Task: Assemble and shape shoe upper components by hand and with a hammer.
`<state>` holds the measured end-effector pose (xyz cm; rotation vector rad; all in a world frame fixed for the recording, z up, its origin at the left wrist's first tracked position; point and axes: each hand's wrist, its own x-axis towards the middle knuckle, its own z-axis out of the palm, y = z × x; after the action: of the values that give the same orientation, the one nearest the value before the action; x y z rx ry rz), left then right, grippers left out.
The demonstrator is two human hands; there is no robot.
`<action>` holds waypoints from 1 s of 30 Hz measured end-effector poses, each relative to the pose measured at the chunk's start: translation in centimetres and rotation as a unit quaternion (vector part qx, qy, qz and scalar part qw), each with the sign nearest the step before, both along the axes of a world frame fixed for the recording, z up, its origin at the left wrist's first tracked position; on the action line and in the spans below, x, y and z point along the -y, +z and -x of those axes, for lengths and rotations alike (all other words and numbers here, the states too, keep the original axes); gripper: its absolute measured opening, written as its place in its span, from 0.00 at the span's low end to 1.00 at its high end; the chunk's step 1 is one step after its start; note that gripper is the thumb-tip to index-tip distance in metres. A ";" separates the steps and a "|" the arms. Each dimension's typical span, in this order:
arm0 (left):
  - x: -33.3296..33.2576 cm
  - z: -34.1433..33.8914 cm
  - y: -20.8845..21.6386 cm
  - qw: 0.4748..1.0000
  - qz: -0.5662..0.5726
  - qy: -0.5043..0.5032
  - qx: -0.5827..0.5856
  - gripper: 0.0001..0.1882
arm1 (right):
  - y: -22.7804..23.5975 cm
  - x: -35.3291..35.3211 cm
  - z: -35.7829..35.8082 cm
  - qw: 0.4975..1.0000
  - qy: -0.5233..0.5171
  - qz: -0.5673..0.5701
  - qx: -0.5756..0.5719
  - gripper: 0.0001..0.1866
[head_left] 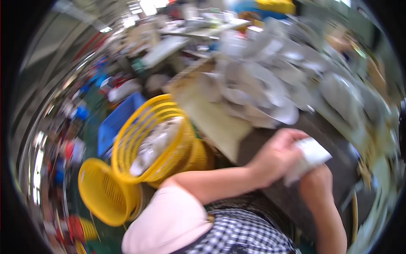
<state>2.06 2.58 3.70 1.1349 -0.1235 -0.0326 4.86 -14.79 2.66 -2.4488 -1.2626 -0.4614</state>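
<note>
A yellow basket (181,158) holding white items (157,144) stands left of the desk (332,127), where a pile of curved white pieces (253,84) ends short of the near edge, leaving room. Above that part, fingers of the left hand (277,158) and right hand (317,184) grip a thin white piece (314,151) between them.

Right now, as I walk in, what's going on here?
A person is holding a small white piece in both bare hands, above a dark tabletop. The left hand grips its upper part and the right hand is at its lower end. Just beyond the hands lies a heap of curved white pieces. To the left, a yellow basket holds more white things, with a blue bin beside it. The picture is too blurred to show finer detail.
</note>
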 end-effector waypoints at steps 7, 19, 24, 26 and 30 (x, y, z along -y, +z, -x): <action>0.2 0.0 -0.2 0.997 -0.070 -0.010 0.017 0.14 | -1.2 0.8 -0.4 0.996 -0.038 0.062 0.051 0.06; -0.7 -8.8 -2.3 0.969 -0.225 -0.051 -0.092 0.12 | -3.4 1.6 5.5 0.989 0.067 -0.113 0.065 0.12; 0.7 -8.9 -1.6 0.838 -0.465 0.068 0.276 0.10 | -4.5 2.8 6.5 0.993 -0.030 -0.059 0.097 0.15; 0.6 -5.8 -0.9 0.788 -0.444 0.074 0.420 0.11 | -4.7 3.5 6.7 0.991 -0.066 -0.042 0.104 0.15; 0.7 0.9 -2.5 0.730 -0.482 -0.051 0.481 0.31 | -3.0 4.3 5.2 0.995 -0.052 -0.003 0.085 0.13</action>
<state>1.11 1.92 1.15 2.1027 -1.2248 0.4607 -0.35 -19.11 -0.32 -2.5235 -1.1996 -0.7147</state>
